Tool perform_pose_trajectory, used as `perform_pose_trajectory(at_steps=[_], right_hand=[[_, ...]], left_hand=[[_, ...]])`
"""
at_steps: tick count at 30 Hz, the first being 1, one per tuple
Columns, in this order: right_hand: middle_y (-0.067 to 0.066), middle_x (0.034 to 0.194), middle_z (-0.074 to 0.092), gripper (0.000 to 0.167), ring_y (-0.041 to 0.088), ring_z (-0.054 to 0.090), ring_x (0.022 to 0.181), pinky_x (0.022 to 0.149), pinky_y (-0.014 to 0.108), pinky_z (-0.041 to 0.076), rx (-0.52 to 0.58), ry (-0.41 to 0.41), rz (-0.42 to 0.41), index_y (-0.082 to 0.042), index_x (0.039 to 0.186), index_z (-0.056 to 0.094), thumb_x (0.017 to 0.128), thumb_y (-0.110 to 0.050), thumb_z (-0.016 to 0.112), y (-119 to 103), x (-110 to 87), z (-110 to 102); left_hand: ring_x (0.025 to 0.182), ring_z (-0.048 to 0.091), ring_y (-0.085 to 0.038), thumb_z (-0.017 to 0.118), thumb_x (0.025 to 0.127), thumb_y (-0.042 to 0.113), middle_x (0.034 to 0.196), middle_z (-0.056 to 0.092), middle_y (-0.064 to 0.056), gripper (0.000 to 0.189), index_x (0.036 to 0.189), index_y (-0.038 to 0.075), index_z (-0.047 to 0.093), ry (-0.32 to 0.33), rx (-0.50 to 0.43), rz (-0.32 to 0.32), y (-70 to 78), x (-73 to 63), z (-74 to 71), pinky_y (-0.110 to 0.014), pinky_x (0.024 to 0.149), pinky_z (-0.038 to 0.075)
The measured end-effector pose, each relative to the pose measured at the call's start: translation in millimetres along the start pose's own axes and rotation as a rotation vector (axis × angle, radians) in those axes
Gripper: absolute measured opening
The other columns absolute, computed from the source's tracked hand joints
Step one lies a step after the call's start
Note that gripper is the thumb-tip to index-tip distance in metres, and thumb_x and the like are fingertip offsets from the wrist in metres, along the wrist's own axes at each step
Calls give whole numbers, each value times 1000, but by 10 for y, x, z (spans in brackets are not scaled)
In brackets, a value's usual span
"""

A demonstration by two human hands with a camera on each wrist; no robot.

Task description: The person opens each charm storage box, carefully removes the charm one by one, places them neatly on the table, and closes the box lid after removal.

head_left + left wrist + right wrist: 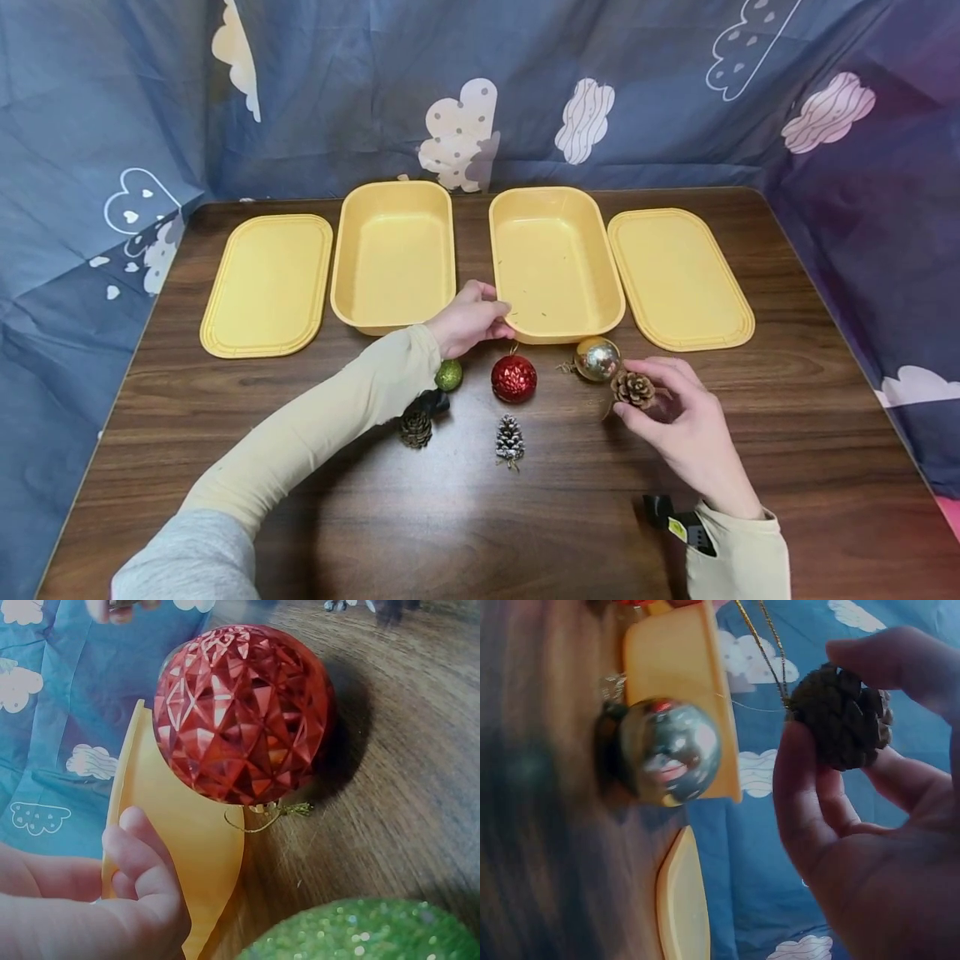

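Observation:
My right hand [690,417] pinches a brown pine cone [632,389] between thumb and fingers, above the table. In the right wrist view a gold string loop hangs from this pine cone [840,716]. My left hand [472,321] grips the near left corner of the right yellow container [555,337], with fingers on both sides of its rim in the left wrist view. Just in front of that container lie a shiny gold ball ornament [597,359] and a red faceted ball ornament [514,378]. A green glittery ball ornament [449,375] is partly hidden by my left forearm.
A second yellow container [393,325] stands to the left. Flat yellow lids lie at the outer sides, a left lid [270,283] and a right lid [682,279]. Nearer are a snowy pine cone [510,439] and a dark pine cone [416,428]. A patterned blue cloth [330,108] hangs behind.

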State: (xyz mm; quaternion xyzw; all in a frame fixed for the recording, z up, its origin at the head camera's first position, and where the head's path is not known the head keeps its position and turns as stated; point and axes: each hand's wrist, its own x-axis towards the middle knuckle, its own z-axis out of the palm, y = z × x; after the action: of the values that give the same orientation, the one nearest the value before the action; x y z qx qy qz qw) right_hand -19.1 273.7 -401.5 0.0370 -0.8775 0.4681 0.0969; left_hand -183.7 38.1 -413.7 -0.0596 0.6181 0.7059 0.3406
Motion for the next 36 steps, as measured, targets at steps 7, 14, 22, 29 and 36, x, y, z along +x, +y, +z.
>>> perform_pose_trajectory(at_steps=[7,14,22,29,36], right_hand=[[3,110,64,57,-3,55,86,77,7,44,-185,-87,-92,-7,122,64,69,5,78,65,-92,69],[0,102,66,51,1,57,79,72,13,48,-240,-137,-73,-6,117,65,69,3,78,112,-126,139],[-2,101,67,49,6,56,82,71,25,50,-323,-207,-65,-8,116,65,70,-6,80,170,-140,217],[-2,100,66,45,7,55,80,68,25,48,-303,-258,-59,-9,113,66,70,-8,80,170,-140,267],[-1,103,66,43,10,56,83,71,28,48,-315,-313,-17,-9,114,66,73,-11,80,142,-127,284]], left_hand=[[57,56,-13,43,97,-4,95,49,-17,45,134,-5,18,-1,4,-1,3,-7,-1,-16,58,50],[58,56,-13,44,97,-3,96,49,-17,45,134,-4,17,-2,4,-2,8,-9,1,-15,59,50],[58,56,-13,44,97,-3,97,49,-17,46,135,-5,17,0,3,-3,11,-6,-3,-15,58,50],[56,56,-13,44,97,-3,97,48,-17,46,135,-5,18,-3,5,1,9,-8,-4,-15,56,49],[56,56,-13,44,97,-4,96,48,-16,45,134,-5,19,-2,11,2,7,-10,-1,-15,56,49]])
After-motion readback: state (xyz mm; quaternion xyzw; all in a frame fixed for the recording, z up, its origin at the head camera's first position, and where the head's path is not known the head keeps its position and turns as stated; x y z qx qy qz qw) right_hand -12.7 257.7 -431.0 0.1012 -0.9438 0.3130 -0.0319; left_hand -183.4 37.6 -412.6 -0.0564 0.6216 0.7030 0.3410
